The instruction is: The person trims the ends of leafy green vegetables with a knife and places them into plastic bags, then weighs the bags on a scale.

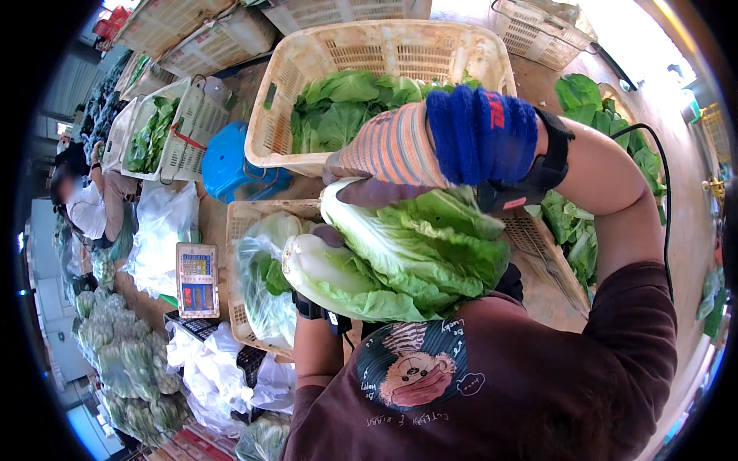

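My right hand point(375, 167), in a striped knit glove with dark palm and a blue cuff, is shut on the white base of a leafy Chinese cabbage point(398, 242). A second Chinese cabbage point(323, 276) lies against its lower left side. My left hand point(330, 235) is mostly hidden under the heads; one dark gloved fingertip shows between the two, over the second cabbage. Both heads are held in front of my chest, leaves pointing right. Ahead stands a large plastic crate point(277, 127) with leafy greens point(340, 115) in it.
Left of the cabbages, a smaller crate point(233, 276) holds bagged greens point(265, 288). Beside it are a scale display point(197, 282), a blue plastic stool point(225, 155) and white plastic bags point(213, 369). Leafy greens point(571, 230) lie at right. A person point(89, 207) sits far left.
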The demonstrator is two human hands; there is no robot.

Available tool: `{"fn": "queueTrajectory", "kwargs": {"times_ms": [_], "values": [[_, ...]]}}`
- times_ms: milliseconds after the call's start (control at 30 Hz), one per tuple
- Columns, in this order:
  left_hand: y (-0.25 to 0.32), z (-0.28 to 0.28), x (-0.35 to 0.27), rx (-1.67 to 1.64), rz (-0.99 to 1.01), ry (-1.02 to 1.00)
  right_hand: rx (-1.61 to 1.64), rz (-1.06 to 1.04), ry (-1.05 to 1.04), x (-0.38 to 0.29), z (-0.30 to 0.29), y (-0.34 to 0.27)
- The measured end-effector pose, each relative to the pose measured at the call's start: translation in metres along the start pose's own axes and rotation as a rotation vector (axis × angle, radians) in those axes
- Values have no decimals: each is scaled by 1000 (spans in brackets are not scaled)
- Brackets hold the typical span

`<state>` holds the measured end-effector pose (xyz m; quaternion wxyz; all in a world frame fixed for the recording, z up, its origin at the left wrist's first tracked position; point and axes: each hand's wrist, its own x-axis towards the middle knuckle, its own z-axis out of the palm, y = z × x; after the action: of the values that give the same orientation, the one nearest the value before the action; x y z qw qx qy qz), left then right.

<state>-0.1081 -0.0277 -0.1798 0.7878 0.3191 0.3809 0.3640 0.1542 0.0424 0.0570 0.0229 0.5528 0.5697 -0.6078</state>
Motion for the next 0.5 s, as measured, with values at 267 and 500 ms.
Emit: {"fn": "queueTrajectory", "kwargs": {"times_ms": [267,500], "values": [[15,53,7,-182,43,-192,296,-1520,-299,74,-77,96],[28,75,13,-195,104,-302,-830,-1214,550,-42,-79,157]]}}
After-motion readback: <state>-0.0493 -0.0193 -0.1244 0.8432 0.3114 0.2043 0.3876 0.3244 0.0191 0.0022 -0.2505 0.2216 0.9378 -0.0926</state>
